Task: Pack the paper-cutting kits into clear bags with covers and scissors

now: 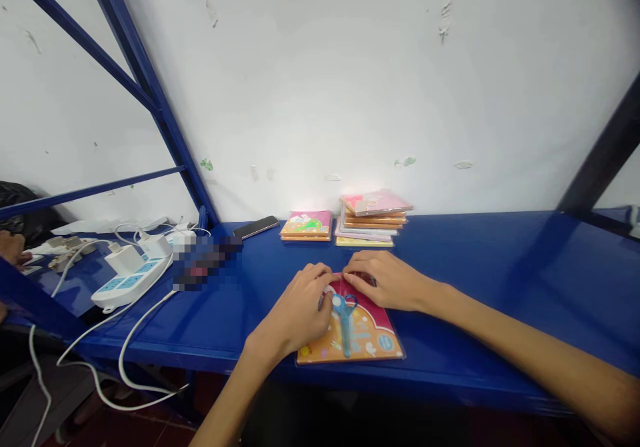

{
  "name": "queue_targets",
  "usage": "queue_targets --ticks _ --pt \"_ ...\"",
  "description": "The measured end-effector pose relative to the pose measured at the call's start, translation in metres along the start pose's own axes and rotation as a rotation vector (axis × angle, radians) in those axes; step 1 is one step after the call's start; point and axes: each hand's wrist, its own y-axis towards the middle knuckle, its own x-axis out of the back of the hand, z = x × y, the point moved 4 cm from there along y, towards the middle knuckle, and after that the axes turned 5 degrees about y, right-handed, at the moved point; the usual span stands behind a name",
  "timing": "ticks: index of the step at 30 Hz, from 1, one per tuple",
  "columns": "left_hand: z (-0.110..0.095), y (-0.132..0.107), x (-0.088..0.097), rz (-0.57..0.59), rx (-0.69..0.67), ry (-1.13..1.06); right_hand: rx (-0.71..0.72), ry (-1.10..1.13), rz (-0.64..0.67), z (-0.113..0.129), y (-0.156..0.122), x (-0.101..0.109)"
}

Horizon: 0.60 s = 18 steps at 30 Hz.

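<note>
A booklet in clear plastic wrap (370,346), orange and magenta, lies flat at the table's front edge. Light blue children's scissors (345,324) lie on its cover, apparently under the plastic. My left hand (303,307) rests over the booklet's left side, its fingers closed in a pinch at the top edge. From the right, my right hand (383,277) reaches to the same edge, thumb and forefinger pinched there. The fingertips of both hands nearly meet at the middle of that edge. My fingers partly cover the booklet's upper part.
Behind my hands stand a taller stack of wrapped booklets (370,224) and a shorter stack (306,226). A phone (257,226) lies left of them. Farther left are a white power strip (133,282), loose white cables (123,360) and a blue metal frame (165,127). Another person's hand (11,247) shows at the left edge.
</note>
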Motion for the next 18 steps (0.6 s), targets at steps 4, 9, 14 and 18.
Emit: queue_targets --ticks 4,9,14,18 --pt "-0.0005 -0.0022 0.0039 0.044 0.025 0.015 -0.040 -0.022 -0.009 -0.0023 -0.0007 0.0005" --pt "-0.0028 -0.0011 0.0009 0.060 0.007 0.005 -0.036 0.020 -0.030 0.0007 0.0005 -0.0008" --pt "-0.0023 -0.0016 0.0001 0.059 0.020 0.033 -0.039 -0.009 0.009 -0.0005 0.0006 0.0007" --pt "-0.0009 -0.0021 0.0033 0.057 0.006 0.002 -0.011 0.043 0.030 -0.0012 -0.0015 0.0017"
